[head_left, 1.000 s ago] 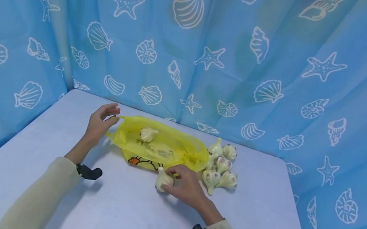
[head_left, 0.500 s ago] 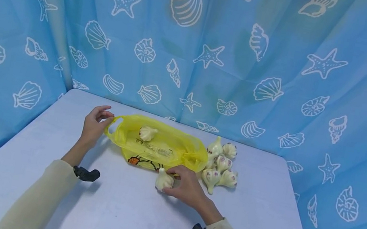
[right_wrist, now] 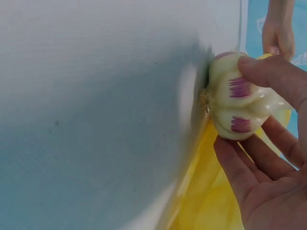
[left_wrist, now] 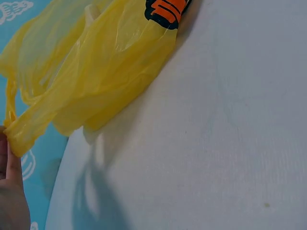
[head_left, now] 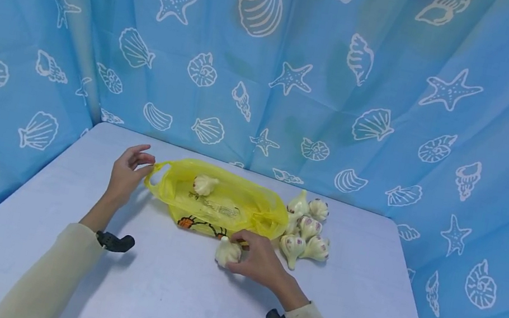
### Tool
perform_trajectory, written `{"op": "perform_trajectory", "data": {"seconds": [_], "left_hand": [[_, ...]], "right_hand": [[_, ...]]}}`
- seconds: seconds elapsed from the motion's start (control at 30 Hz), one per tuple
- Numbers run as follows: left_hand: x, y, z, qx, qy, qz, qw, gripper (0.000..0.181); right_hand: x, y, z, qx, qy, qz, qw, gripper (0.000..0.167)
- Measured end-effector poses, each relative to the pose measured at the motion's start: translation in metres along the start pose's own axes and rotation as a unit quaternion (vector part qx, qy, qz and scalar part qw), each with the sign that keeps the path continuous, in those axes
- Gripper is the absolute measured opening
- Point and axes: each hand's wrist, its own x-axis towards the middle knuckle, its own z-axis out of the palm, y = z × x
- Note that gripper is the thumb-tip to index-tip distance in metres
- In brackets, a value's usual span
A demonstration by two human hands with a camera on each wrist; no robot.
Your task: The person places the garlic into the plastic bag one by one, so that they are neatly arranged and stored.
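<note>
My left hand [head_left: 126,173] pinches the handle of a yellow plastic bag [head_left: 165,200] between thumb and fingers. In the left wrist view the bag [left_wrist: 105,72] stretches away from those fingertips, its handle pulled taut. The bag lies on its side with its mouth toward the left hand, and one garlic bulb [head_left: 204,185] shows inside. In front of the bag, my right hand [head_left: 259,259] grips another garlic bulb [head_left: 226,253] at the table surface. Up close in the right wrist view, thumb and fingers hold this purple-streaked bulb [right_wrist: 235,103] from opposite sides.
Several garlic bulbs [head_left: 308,228] are heaped against the bag's right end. A white table [head_left: 168,303] lies under everything. Blue curtains [head_left: 272,60] with white shell and starfish prints stand behind and on both sides.
My left hand has shifted slightly left and down, and the bag's handle loop has spread wide. The right hand and its garlic bulb have barely moved.
</note>
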Motion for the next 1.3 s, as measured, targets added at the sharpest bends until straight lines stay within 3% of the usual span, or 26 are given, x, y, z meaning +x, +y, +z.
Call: {"op": "perform_trajectory", "data": {"seconds": [0.3, 0.53, 0.77, 1.0, 1.3], "left_hand": [[-0.001, 0.006, -0.001, 0.008, -0.017, -0.027, 0.9995, 0.054], [0.000, 0.005, 0.000, 0.017, -0.010, -0.031, 0.9993, 0.052], [0.007, -0.021, -0.001, 0.037, -0.011, -0.005, 0.9992, 0.049], [0.000, 0.003, -0.001, 0.018, -0.017, -0.031, 0.9992, 0.047], [-0.002, 0.008, 0.001, 0.009, -0.026, -0.039, 0.9989, 0.046]], "right_hand": [[0.001, 0.001, -0.002, -0.019, -0.005, -0.004, 0.9998, 0.052], [-0.001, -0.002, -0.006, 0.023, 0.003, 0.008, 0.9997, 0.056], [0.004, -0.011, -0.018, 0.101, 0.033, 0.026, 0.9940, 0.059], [0.024, -0.011, -0.030, 0.137, 0.091, 0.030, 0.9859, 0.054], [0.061, -0.009, -0.037, 0.124, 0.124, 0.052, 0.9832, 0.056]]}}
